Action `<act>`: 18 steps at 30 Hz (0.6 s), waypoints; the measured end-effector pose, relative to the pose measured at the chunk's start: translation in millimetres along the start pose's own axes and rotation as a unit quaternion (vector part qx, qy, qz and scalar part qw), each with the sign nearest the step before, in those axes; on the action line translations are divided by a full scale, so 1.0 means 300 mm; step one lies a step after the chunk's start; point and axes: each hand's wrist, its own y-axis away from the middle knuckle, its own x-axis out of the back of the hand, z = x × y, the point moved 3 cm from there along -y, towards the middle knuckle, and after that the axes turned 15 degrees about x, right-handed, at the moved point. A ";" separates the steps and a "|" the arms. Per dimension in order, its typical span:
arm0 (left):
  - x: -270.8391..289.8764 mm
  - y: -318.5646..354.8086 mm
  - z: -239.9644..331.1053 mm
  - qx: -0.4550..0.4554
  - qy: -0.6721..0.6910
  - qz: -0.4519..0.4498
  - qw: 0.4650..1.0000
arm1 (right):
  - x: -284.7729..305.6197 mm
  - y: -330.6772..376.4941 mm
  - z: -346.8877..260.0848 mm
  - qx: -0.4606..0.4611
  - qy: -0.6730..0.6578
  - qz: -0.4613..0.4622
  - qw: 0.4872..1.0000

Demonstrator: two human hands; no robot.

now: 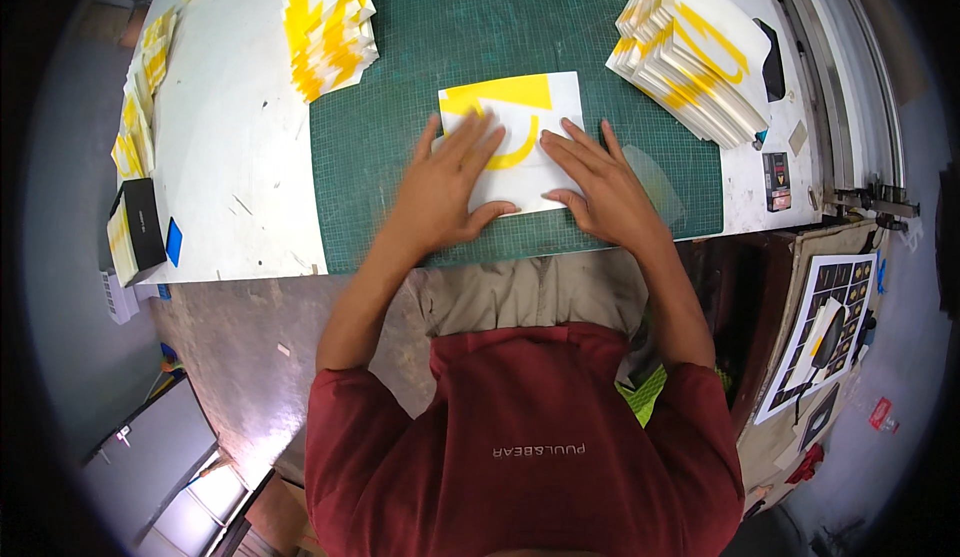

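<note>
On a green cutting mat (530, 17), near the table's front edge, lies a white folded-looking paper piece (522, 137) printed in yellow. My left hand (442, 182) rests over its left side, fingers spread and slightly blurred. Across from it, my right hand (605, 179) lies flat on the right side, fingers stretched out and thumb toward the near edge. Both palms hide parts of the paper. Beyond my left hand is a fanned stack of similar yellow-and-white pieces (330, 32). A taller stack of them (690, 62) leans at the far right of the mat.
More yellow-and-white pieces (130, 137) line the table's left edge, near a black box (143, 219) and a blue card (174, 242). A small dark box (777, 182) sits at right, beside a metal rail (850, 67). A translucent sheet (655, 185) lies by my right hand.
</note>
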 end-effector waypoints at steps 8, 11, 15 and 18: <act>-0.087 0.085 0.051 0.059 0.065 0.061 0.994 | -0.030 0.010 0.006 0.061 0.020 0.064 0.996; -0.104 0.135 0.050 0.015 0.034 0.087 0.995 | -0.031 0.044 -0.016 0.096 0.026 0.065 0.993; -0.142 0.222 0.128 0.037 0.012 0.098 0.994 | -0.054 0.107 -0.075 0.097 0.012 0.057 0.994; -0.160 0.256 0.144 0.054 0.028 0.085 0.995 | -0.065 0.126 -0.090 0.080 -0.001 0.058 0.995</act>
